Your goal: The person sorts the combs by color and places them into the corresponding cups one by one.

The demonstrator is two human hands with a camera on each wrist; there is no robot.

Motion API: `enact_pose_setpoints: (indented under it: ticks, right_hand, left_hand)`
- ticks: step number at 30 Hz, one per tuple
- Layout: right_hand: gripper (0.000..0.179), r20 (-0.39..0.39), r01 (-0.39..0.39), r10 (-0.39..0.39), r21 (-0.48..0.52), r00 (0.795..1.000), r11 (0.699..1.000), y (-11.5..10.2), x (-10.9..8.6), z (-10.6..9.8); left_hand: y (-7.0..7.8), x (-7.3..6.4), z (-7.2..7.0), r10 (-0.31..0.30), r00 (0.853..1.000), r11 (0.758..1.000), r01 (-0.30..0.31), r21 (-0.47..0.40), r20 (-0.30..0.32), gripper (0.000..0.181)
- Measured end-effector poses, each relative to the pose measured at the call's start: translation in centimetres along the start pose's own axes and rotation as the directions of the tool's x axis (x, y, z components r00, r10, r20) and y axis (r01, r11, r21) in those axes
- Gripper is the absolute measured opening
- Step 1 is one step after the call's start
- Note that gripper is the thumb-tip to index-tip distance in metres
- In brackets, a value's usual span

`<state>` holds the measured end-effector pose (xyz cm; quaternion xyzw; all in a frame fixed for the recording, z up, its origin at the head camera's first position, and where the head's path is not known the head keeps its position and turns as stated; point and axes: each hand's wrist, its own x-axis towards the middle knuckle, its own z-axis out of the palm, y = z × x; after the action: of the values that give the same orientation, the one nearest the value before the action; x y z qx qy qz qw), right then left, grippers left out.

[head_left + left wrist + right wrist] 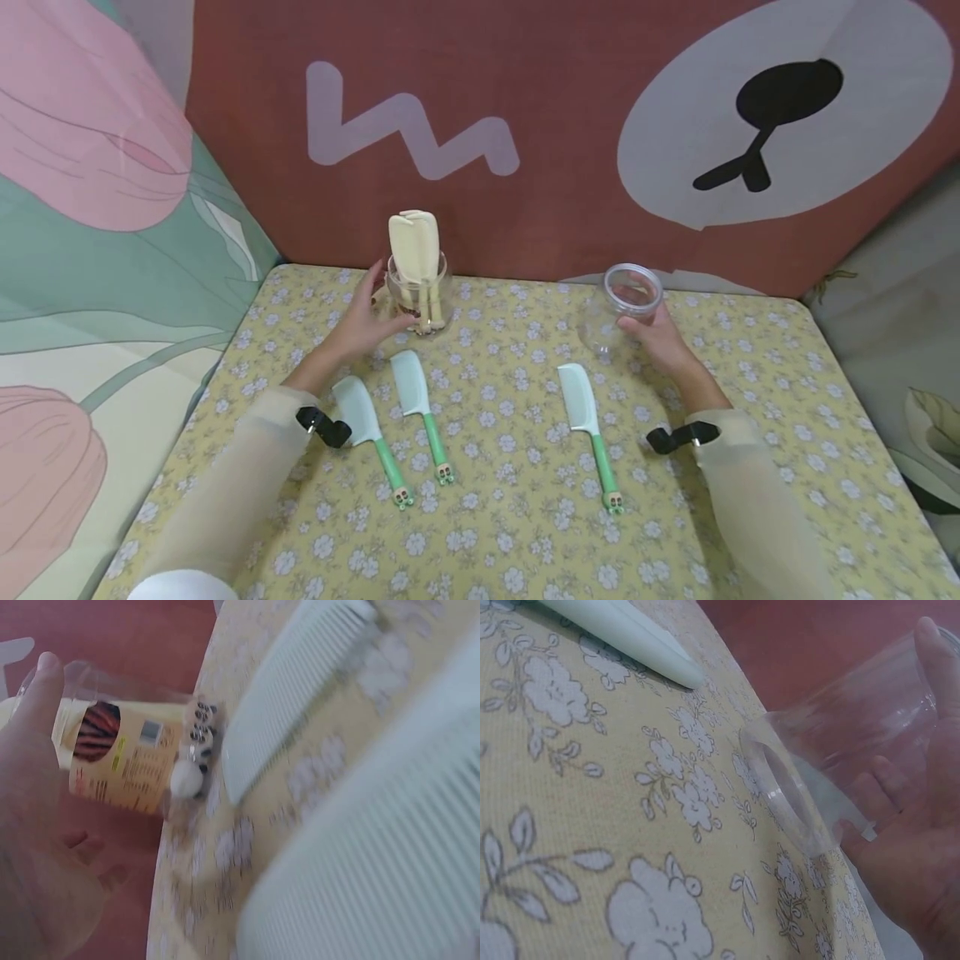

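Note:
A clear jar (444,275) at the back left holds several cream-coloured combs (415,242), heads up. It bears a printed label (127,765), and small panda-face handle ends (201,735) show at its base. My left hand (367,321) spreads about the jar's left side. Its thumb overlaps the jar, while the other fingers show apart from the label in the left wrist view. My right hand (660,333) grips a second clear jar (603,321) with nothing in it, thumb in front. Through its wall the other fingers (874,799) show behind it.
Three pale combs with green handles lie on the flowered cloth (487,517): a left comb (358,408) and a middle comb (410,383) near my left forearm, and a right comb (579,400) left of my right wrist. A brown printed backdrop (525,225) stands behind.

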<state>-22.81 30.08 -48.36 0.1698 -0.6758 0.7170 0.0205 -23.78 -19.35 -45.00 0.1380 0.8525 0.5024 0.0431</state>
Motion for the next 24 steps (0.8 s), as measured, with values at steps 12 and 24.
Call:
enact_pose_setpoints:
  ticks: [12,24]
  right_hand:
    - [0.069,-0.006,-0.001,0.001,-0.034,1.0,0.999,0.1,0.1,0.1]
    - [0.072,-0.036,-0.065,0.06,-0.16,0.998,0.985,-0.5,-0.1,0.4]
  left_hand:
    - [-1.6,-4.6,-2.8,-0.039,0.995,0.98,0.021,0.197,0.087,0.074]
    - [-3.2,-8.8,-3.0,0.084,0.987,0.94,-0.125,0.319,0.141,0.066]
